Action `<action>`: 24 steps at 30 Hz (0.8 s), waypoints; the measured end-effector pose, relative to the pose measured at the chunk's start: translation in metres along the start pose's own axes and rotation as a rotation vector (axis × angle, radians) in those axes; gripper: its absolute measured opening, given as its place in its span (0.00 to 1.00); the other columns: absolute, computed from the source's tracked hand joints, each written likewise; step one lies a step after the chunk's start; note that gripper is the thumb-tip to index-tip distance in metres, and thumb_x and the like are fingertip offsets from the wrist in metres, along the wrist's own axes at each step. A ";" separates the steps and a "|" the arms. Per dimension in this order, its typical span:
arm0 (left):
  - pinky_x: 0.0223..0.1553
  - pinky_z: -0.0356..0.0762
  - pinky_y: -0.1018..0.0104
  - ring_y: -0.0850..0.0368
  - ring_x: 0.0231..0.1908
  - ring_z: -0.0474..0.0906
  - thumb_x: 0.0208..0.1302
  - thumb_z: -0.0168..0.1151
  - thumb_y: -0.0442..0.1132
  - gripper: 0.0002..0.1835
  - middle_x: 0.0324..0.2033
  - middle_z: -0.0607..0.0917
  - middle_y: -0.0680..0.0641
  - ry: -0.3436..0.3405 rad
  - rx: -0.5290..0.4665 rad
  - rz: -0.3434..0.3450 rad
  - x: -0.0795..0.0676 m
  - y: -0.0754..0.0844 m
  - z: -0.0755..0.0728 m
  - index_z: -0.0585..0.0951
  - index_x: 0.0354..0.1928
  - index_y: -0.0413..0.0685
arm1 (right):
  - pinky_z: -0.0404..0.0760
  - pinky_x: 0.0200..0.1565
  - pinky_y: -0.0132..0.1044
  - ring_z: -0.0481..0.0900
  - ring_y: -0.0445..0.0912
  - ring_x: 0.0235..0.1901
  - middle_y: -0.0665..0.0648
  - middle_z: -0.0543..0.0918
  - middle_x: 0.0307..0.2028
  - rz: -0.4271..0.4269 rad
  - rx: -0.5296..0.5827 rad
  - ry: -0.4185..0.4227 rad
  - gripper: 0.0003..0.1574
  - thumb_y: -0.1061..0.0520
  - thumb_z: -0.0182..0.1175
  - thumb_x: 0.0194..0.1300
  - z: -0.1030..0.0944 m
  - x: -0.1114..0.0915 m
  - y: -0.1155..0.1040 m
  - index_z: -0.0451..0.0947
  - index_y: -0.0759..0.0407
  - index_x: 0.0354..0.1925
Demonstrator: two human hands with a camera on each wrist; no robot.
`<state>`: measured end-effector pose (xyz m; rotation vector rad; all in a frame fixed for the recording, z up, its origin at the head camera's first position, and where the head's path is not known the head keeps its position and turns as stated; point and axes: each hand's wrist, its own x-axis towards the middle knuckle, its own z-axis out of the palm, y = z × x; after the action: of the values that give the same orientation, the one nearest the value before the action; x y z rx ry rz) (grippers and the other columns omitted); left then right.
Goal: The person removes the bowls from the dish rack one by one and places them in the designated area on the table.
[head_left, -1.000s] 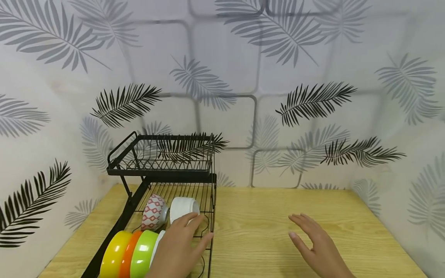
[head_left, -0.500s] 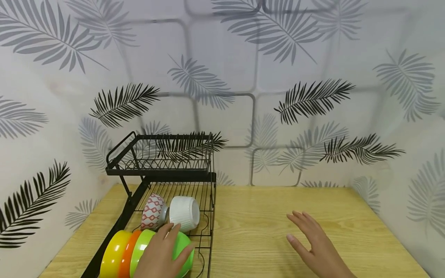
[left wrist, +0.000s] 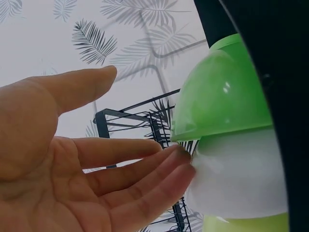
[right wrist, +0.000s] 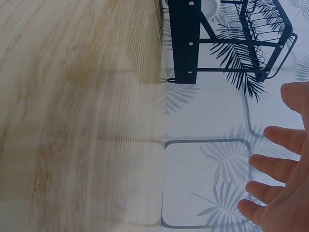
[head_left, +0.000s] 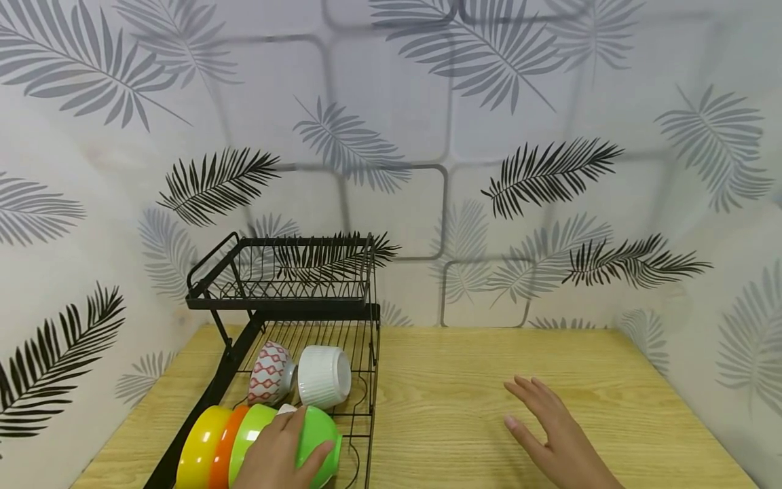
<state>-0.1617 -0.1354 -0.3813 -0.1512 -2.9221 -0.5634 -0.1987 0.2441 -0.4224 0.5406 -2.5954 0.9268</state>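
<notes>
My left hand point(head_left: 271, 455) hovers at the row of bowls on the rack's lower tier, fingers extended and thumb apart. Beside it in the head view is a bright green bowl point(head_left: 324, 445), partly behind the fingers. The left wrist view has this green bowl point(left wrist: 222, 96) above a white bowl point(left wrist: 236, 179), and the fingertips reach the white bowl's edge; whether they touch it I cannot tell. To the hand's left stand a lime bowl point(head_left: 250, 435), an orange bowl point(head_left: 225, 451) and a yellow bowl point(head_left: 200, 448). My right hand point(head_left: 552, 435) floats over the table, fingers spread, holding nothing.
The black two-tier dish rack point(head_left: 277, 304) stands on the left of the wooden table point(head_left: 452, 407). Behind the coloured bowls, a red-patterned bowl point(head_left: 269, 373) and a ribbed white cup point(head_left: 324, 377) lie on their sides. A leaf-patterned wall point(head_left: 403, 204) closes off the back.
The left hand has drawn back leftward and down from the ribbed white cup to the coloured bowls, uncovering the green bowl. The right hand has barely moved.
</notes>
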 end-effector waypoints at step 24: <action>0.29 0.77 0.59 0.59 0.25 0.76 0.54 0.70 0.43 0.24 0.25 0.81 0.53 -0.176 -0.170 -0.101 0.002 -0.015 0.012 0.76 0.49 0.36 | 0.62 0.53 0.75 0.55 0.69 0.67 0.66 0.67 0.65 0.008 0.014 -0.040 0.34 0.46 0.56 0.70 0.008 -0.002 0.003 0.65 0.60 0.67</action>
<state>-0.1669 -0.1448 -0.3975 -0.0768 -3.0615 -0.8566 -0.1995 0.2418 -0.4309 0.5584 -2.6305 0.9463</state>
